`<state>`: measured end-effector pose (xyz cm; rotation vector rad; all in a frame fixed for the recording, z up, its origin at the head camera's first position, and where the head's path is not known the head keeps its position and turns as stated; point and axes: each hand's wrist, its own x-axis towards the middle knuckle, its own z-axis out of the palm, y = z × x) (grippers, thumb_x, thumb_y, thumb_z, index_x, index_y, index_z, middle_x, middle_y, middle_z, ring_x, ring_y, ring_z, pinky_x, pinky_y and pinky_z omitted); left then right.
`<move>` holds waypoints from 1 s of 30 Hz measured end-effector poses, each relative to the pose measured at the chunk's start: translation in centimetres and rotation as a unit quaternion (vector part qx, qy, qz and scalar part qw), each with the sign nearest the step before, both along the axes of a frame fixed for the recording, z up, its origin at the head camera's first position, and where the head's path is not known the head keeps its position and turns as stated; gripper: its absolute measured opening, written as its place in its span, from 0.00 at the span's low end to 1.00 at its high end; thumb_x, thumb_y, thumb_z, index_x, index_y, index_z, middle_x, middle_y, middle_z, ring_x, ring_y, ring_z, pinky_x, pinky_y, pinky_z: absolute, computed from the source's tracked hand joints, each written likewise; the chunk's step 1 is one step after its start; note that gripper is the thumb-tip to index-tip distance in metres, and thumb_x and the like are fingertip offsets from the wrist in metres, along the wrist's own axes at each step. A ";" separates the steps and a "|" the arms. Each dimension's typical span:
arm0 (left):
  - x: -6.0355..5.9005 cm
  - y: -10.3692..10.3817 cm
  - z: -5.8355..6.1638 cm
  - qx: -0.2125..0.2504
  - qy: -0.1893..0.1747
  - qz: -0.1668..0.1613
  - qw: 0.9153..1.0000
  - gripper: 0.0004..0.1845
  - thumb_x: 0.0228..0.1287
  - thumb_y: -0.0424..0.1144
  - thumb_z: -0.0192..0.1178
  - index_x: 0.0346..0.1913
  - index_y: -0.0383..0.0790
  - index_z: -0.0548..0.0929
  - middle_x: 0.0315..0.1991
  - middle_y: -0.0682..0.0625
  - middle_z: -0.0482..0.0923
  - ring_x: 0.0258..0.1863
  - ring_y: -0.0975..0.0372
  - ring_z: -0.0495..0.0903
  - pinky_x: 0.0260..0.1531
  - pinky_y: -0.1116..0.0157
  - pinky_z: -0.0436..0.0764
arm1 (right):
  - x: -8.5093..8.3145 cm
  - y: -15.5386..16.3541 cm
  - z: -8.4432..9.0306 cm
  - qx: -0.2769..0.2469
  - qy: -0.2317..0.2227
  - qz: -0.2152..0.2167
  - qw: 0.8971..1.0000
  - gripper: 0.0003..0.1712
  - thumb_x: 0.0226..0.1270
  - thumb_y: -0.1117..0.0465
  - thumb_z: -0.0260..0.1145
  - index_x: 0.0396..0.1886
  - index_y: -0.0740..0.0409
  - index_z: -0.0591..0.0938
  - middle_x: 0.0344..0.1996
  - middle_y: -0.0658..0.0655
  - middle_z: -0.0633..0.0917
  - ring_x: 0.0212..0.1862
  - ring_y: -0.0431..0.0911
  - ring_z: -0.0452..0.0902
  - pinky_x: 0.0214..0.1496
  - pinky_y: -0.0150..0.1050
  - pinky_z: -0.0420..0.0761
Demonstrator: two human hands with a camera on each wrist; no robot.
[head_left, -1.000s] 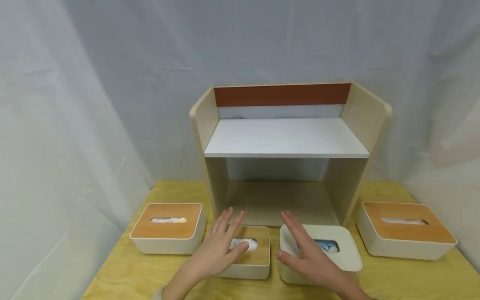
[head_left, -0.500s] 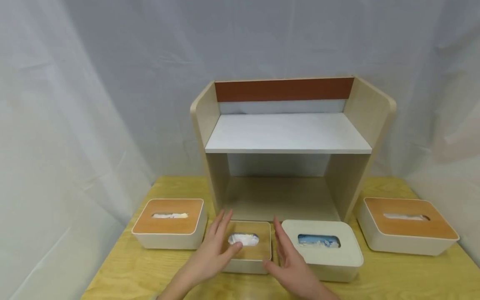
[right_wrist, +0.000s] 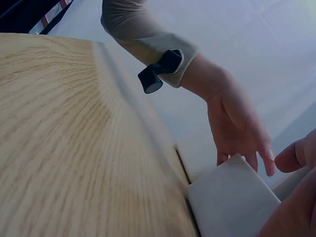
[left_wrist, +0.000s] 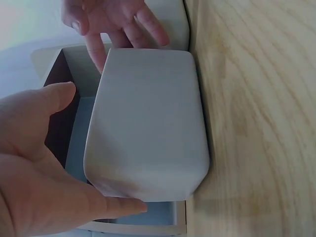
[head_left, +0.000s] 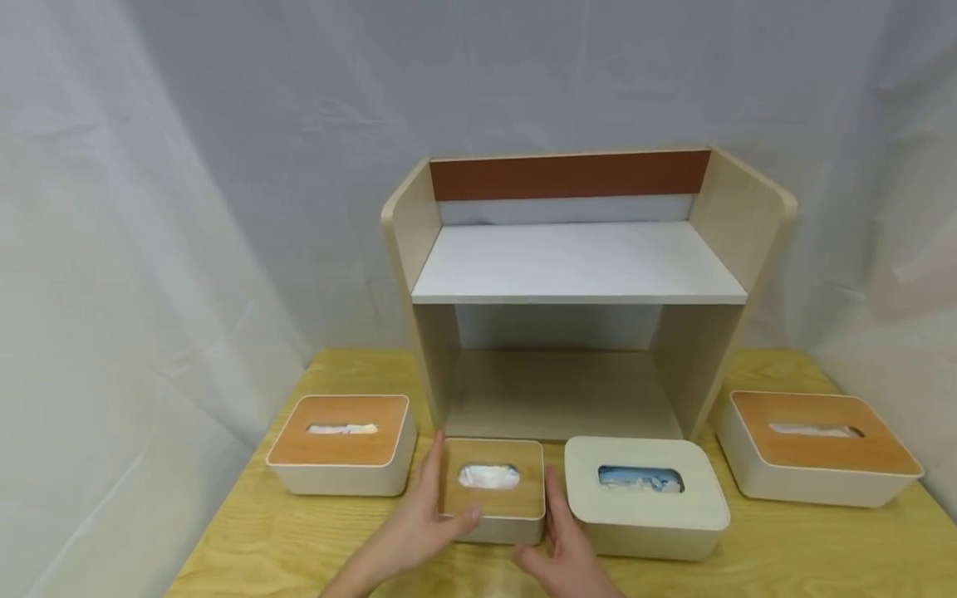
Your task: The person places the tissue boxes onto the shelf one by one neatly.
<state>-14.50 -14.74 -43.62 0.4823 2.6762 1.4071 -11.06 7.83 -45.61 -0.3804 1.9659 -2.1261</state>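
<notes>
Small tissue box (head_left: 491,490), wood lid, white tissue poking out of the oval slot, sits on the yellow wooden table (head_left: 785,548) right in front of the open lower bay of the desktop shelf unit (head_left: 576,291). My left hand (head_left: 419,523) is on its left side, fingers laid straight along the wall, thumb at the front corner near the lid edge. My right hand (head_left: 561,540) is on its right side, fingers up along the wall in the gap between this box and the white-lidded tissue box (head_left: 645,498) just beside it. Both hands flat and relaxed against the box, fingers not wrapped over it; box stands on the table between my palms. Left wrist view shows the box's pale wall (left_wrist: 148,123) with my left thumb and fingers (left_wrist: 44,163) either side and the right hand's fingers (left_wrist: 118,19) at the far end.

Versus a second ago: my right hand was spread over the white-lidded box, now it's off that and down at the small box. My left hand was over the small box's lid covering the slot, now it's slid to the side and the slot is clear.

Farther out: a larger wood-lidded tissue box on the left (head_left: 340,444), another on the right (head_left: 818,448), both well apart from my hands. White cloth backdrop (head_left: 187,166) behind everything.
</notes>
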 end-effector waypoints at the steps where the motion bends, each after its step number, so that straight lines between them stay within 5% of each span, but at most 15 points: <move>1: 0.0 0.0 -0.1 0.009 -0.007 0.002 1.000 0.63 0.60 0.54 0.69 0.79 0.38 0.31 0.78 0.32 0.32 0.74 0.36 0.48 0.68 0.38 0.54 | 0.0 0.0 -0.1 0.003 -0.007 -0.004 1.000 0.63 0.58 0.72 0.64 0.76 0.68 0.26 0.76 0.71 0.30 0.76 0.61 0.28 0.62 0.17 0.49; 13: 0.0 -0.7 -0.7 0.060 -0.085 -0.003 0.995 0.62 0.59 0.44 0.72 0.76 0.25 0.32 0.76 0.26 0.33 0.75 0.37 0.42 0.70 0.40 0.49 | -0.4 -0.3 -1.3 0.061 -0.045 -0.032 0.997 0.61 0.57 0.71 0.64 0.78 0.67 0.32 0.76 0.73 0.36 0.77 0.64 0.34 0.69 0.31 0.56; 19: -0.2 -1.0 -1.1 0.064 -0.088 -0.009 0.994 0.58 0.61 0.44 0.70 0.76 0.24 0.37 0.76 0.26 0.38 0.75 0.38 0.45 0.71 0.40 0.49 | -0.4 -0.5 -1.3 0.059 -0.038 -0.035 0.997 0.61 0.56 0.72 0.63 0.78 0.67 0.31 0.76 0.74 0.35 0.76 0.63 0.34 0.62 0.18 0.55; 26: -0.3 -0.8 -1.0 0.079 -0.071 -0.015 0.994 0.57 0.61 0.43 0.70 0.76 0.25 0.39 0.75 0.25 0.47 0.73 0.39 0.56 0.69 0.41 0.56 | -0.5 -0.9 -1.2 0.069 -0.020 -0.055 0.996 0.61 0.55 0.74 0.63 0.77 0.70 0.32 0.75 0.79 0.39 0.75 0.67 0.42 0.70 0.45 0.60; 30: -0.3 -0.8 -0.9 0.070 -0.081 -0.013 0.994 0.57 0.62 0.45 0.69 0.76 0.24 0.38 0.74 0.23 0.44 0.70 0.36 0.59 0.66 0.40 0.63 | -0.6 -1.1 -0.8 0.080 -0.017 -0.066 0.994 0.61 0.53 0.74 0.64 0.78 0.69 0.34 0.75 0.77 0.41 0.75 0.66 0.44 0.70 0.47 0.60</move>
